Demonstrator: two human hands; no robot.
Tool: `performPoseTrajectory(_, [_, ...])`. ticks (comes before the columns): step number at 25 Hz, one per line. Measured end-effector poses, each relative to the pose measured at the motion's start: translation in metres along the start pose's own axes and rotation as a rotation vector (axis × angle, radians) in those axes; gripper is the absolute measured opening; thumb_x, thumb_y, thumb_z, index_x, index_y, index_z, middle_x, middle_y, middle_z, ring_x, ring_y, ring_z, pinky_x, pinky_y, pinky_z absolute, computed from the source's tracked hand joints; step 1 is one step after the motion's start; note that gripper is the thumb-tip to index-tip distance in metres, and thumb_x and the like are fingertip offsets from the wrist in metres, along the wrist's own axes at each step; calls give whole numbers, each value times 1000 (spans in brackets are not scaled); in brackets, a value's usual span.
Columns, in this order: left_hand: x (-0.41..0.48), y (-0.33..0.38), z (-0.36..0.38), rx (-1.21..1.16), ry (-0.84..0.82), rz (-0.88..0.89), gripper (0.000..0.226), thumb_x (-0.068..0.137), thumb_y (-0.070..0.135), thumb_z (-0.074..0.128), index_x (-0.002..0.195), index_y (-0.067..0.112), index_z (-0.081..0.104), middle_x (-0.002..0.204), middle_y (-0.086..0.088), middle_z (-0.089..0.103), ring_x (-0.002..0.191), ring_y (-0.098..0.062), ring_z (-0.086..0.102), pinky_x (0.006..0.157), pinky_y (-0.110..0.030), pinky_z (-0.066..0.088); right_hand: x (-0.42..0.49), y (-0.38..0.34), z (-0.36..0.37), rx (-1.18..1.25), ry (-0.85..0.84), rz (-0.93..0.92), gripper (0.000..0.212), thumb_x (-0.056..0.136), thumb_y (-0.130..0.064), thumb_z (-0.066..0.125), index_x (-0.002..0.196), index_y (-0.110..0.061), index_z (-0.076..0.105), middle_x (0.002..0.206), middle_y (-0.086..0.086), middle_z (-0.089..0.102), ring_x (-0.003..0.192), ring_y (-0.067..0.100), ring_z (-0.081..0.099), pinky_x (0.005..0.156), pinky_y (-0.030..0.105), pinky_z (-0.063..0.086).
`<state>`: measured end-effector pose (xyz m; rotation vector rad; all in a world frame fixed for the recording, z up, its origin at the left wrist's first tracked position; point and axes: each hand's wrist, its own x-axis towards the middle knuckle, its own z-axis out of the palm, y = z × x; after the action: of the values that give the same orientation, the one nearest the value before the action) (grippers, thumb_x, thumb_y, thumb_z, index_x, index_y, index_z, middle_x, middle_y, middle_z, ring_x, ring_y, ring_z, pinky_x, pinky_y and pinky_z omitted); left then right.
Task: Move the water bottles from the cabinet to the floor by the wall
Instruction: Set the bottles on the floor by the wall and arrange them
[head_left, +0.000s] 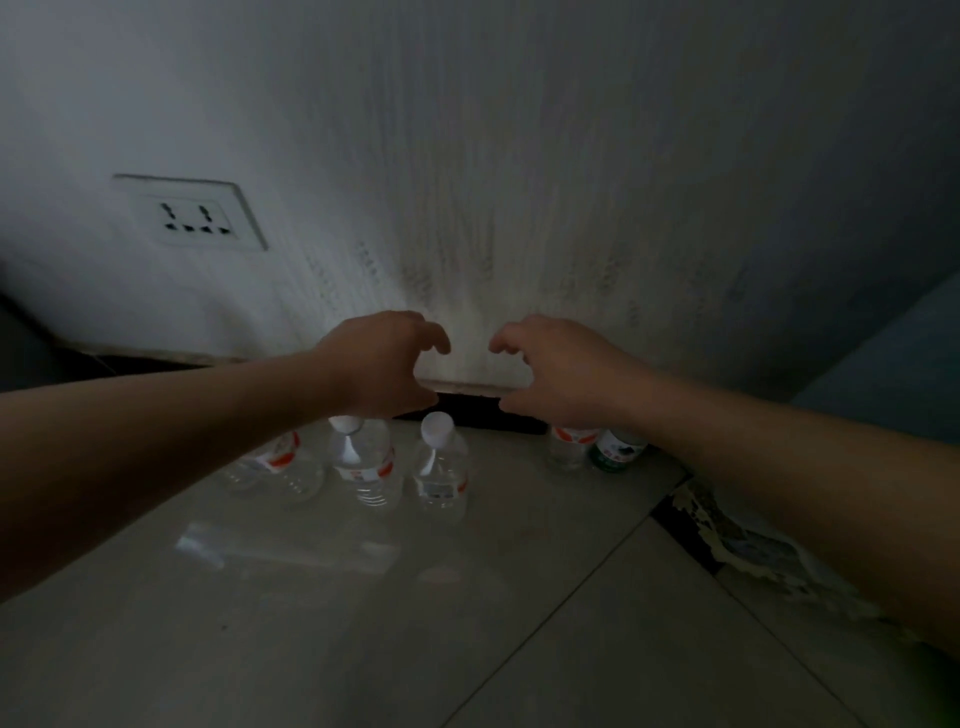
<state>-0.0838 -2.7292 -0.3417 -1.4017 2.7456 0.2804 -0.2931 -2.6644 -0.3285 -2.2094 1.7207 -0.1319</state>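
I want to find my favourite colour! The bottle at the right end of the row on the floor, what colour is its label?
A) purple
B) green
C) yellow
B: the bottle at the right end of the row wears a green label with some white on it.

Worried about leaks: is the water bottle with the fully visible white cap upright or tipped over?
Upright. The water bottle stands on its base on the floor tile, with its white cap on top.
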Motion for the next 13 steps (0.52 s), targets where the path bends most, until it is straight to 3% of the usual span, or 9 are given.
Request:
performPoseTrajectory(6, [-18,-33,6,47,-28,-76,58,78,52,69,130,35,51,124,7,59,112,-16,56,89,-35,48,19,-32,18,19,-64,-105,59,77,-38,73,130,-26,51,122,0,54,103,16,55,85,30,46])
performPoseTrajectory(10, [-26,-44,13,105,-78,-144,56,74,65,65,119,31,58,102,6,63,89,-15,58,70,-31,46,25,-46,27,34,-126,-163,47,83,-33,68,127,-26,56,118,-4,55,101,15,55,85,31,48])
performPoseTrajectory(13, [-32,-49,19,44,-104,-166,50,74,62,69,110,27,63,88,7,61,78,-14,58,65,-30,49,29,-51,34,41,-180,-185,38,85,-25,61,123,-27,62,115,-3,61,98,15,58,86,35,51])
